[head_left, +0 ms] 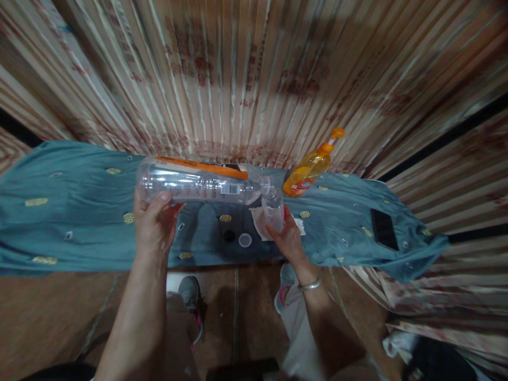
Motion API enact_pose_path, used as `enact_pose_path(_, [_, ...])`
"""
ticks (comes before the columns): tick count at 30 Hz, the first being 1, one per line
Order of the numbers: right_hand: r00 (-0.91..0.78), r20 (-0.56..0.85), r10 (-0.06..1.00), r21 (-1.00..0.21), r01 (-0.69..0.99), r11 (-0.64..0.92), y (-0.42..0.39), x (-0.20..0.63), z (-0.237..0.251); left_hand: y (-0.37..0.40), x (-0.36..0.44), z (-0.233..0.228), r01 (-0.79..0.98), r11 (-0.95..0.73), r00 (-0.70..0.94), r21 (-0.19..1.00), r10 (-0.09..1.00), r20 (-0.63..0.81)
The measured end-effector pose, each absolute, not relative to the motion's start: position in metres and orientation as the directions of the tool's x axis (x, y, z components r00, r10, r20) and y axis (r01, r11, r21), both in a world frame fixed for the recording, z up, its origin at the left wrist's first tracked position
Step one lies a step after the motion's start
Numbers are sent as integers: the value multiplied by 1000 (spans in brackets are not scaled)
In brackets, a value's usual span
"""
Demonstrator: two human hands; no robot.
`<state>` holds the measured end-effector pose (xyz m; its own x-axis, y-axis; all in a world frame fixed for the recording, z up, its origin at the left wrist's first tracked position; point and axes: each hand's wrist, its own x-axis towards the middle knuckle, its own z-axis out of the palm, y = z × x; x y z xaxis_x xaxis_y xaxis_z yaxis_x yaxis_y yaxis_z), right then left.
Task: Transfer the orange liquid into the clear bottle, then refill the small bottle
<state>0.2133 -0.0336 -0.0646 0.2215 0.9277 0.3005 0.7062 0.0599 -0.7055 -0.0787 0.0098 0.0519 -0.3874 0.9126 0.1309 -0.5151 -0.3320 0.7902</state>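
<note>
My left hand (pixel 157 222) is wrapped round the base end of a large clear plastic bottle (pixel 198 182) with an orange label strip. The bottle lies nearly level in the air, its neck pointing right. My right hand (pixel 288 235) grips a small clear bottle (pixel 272 209), tilted, with its top against the large bottle's mouth. Whether liquid passes between them I cannot tell. Below them on the cloth are a black cap (pixel 229 236) and a translucent round lid (pixel 245 240). A pale tissue (pixel 260 222) lies partly behind the small bottle and my right hand.
An orange pump bottle (pixel 307 172) stands right of the small bottle, near the back edge. A black phone (pixel 384 229) rests on the right of the teal cloth (pixel 91 211). Striped curtains (pixel 238 79) hang behind; dark bars cross both sides.
</note>
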Motion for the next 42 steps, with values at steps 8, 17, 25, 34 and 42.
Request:
enact_pose_path(8, [211, 336, 918, -689, 719, 87, -34, 214, -67, 10, -78, 53, -517, -334, -389, 788, 912, 131])
enact_pose_path(17, [228, 285, 931, -707, 706, 43, -34, 213, -63, 9, -76, 56, -518, -332, -395, 788, 910, 124])
enact_pose_path(25, [216, 296, 930, -696, 716, 55, -34, 214, -65, 8, -76, 58, -521, -324, -394, 790, 912, 114])
enact_pose_path(34, [229, 297, 927, -688, 724, 42, -34, 213, -67, 9, -75, 58, -506, -328, -391, 798, 911, 127])
enact_pose_path(42, [231, 284, 931, -701, 712, 38, -34, 214, -66, 9, -77, 55, -519, -338, -384, 785, 913, 140])
